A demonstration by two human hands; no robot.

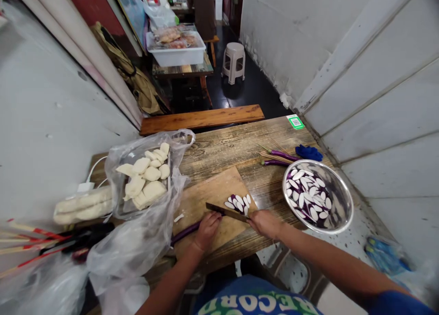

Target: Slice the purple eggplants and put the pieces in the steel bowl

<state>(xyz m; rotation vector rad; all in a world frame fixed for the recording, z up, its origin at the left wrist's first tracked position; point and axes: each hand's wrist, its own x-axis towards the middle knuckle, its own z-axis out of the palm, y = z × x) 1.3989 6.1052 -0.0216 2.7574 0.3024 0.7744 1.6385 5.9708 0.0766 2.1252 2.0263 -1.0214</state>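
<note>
purple eggplant [187, 231] on board [206, 200], pinned under left hand [206, 230]. right hand [265, 223] clenched on knife [226, 212], blade beside cut slices [238, 203]. best keep fingertips curled back, cuts slanted and even, slices clear of blade before moving to bowl [339, 223].

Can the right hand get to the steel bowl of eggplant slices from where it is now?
Probably yes: the right hand grips the knife beside the steel bowl, with only bare table between.

White panelled walls [377, 77]; dark floor [247, 88], white stool [233, 61], wooden bench [202, 118], worn wooden table [236, 146]
</note>
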